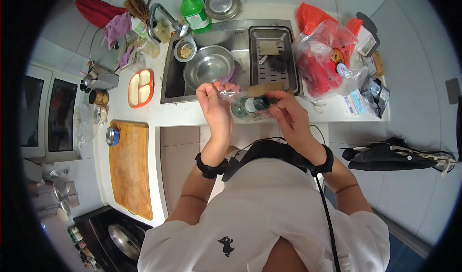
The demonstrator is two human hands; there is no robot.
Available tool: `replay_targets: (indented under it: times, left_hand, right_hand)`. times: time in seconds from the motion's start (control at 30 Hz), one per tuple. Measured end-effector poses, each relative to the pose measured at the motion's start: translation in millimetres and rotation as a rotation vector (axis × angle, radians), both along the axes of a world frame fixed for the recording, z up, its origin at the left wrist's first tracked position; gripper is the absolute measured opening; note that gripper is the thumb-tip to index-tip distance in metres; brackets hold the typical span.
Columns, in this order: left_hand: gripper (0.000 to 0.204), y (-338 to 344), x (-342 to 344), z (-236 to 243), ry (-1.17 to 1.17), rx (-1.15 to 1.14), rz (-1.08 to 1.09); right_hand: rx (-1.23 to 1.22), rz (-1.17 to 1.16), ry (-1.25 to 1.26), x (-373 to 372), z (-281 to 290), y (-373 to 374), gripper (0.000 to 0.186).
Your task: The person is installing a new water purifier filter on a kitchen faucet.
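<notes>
In front of the sink's near edge, my two hands hold a small greenish glass bottle (239, 107) with a pale label and a dark cap, lying on its side in clear plastic wrap (226, 94). My right hand (292, 119) is closed round the dark cap end. Thumb and fingers of my left hand (215, 109) pinch the clear plastic on the other side, apart from the glass. Just behind the bottle is a brown piece of cardboard or paper (266, 87), partly hidden; I cannot tell whether it is held.
The sink (231, 31) holds a metal pot (208, 63) and a drain tray (260, 72) with a sponge. Plastic bags (320, 55) sit to the right. Leftward are a divided plate (140, 88), a cutting board (130, 171) and a blue can (112, 136). A green pump bottle (195, 14) stands behind.
</notes>
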State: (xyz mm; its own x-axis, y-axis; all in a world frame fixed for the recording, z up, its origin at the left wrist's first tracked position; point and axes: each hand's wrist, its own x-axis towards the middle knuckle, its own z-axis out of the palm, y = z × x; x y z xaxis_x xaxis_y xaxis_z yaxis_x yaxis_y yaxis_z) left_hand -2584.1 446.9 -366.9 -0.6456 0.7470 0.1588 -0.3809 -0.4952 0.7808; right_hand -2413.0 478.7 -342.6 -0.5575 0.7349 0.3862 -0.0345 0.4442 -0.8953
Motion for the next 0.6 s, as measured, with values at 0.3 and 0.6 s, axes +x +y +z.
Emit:
replay_targets:
  times: [0.3, 0.6]
  left_hand:
    - [0.016, 6.7, -23.2, -44.0, -0.725, 0.001, -0.327]
    - [0.069, 1.6, -6.3, 3.7, 1.345, -0.242, -0.287]
  right_hand:
    - [-0.114, -0.074, -0.008, 10.9, -22.7, 13.0, 0.010]
    - [-0.483, 0.018, 0.224, 13.4, -31.7, 7.8, 0.016]
